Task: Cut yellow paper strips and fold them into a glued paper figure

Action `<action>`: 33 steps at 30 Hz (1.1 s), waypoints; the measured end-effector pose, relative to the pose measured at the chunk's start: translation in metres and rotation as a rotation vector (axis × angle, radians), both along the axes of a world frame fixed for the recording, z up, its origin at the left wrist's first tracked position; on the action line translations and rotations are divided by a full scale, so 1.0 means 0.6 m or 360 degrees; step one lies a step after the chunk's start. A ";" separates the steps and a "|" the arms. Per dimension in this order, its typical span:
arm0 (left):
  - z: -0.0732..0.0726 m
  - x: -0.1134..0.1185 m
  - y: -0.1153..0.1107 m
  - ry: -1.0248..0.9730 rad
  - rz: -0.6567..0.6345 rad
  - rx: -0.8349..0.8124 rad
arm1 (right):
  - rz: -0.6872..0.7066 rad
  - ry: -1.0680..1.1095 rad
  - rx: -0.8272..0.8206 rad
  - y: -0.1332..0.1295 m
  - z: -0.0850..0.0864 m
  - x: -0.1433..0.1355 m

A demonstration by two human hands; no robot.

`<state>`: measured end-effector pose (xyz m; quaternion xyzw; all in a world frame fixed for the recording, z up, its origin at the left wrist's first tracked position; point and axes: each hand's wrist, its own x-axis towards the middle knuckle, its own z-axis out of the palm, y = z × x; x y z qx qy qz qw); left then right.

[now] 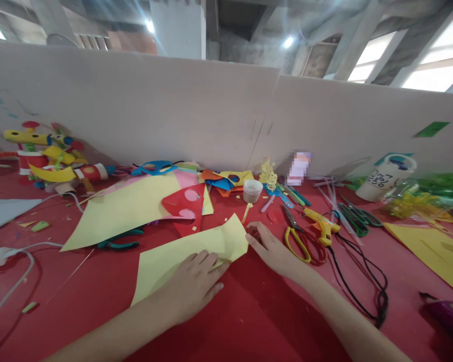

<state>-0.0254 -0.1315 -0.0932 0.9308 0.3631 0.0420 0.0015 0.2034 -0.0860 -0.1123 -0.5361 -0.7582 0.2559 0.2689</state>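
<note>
A pale yellow sheet of paper (173,261) lies on the red table, its right end creased and bent up a little. My left hand (198,286) is on its lower edge, fingers bent over the paper where a small fold shows, and the thumb reaches out over the table. Beside the raised right corner is my right hand (272,249), its fingers loosely curved and apart. One fingertip is at the paper's edge; whether it touches is hard to see. Right of this hand lie scissors (301,244) with yellow and red handles and a yellow glue gun (322,227).
Behind the sheet are another yellow sheet (128,203), a red cut-out (186,201) and a small white tub (252,191). Green-handled scissors (357,218) and a white cup (385,178) stand farther right. A black cord (362,269) and white cable (32,266) cross the table. A pale partition (173,110) rises behind.
</note>
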 end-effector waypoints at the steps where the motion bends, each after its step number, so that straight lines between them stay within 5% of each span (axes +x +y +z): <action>1: 0.001 0.000 0.000 -0.0008 -0.0001 0.0007 | -0.0053 -0.0087 0.0032 -0.006 0.001 -0.009; 10: -0.001 0.001 0.002 0.0018 -0.0005 0.0012 | -0.0268 -0.0238 0.0202 -0.023 -0.001 -0.039; 19: -0.001 0.001 0.001 0.0048 0.0007 -0.0016 | -0.0220 -0.0368 0.0262 -0.023 -0.012 -0.039; 33: 0.001 0.000 0.000 0.0038 0.0009 -0.0028 | -0.0129 -0.0356 -0.0064 -0.002 0.016 0.006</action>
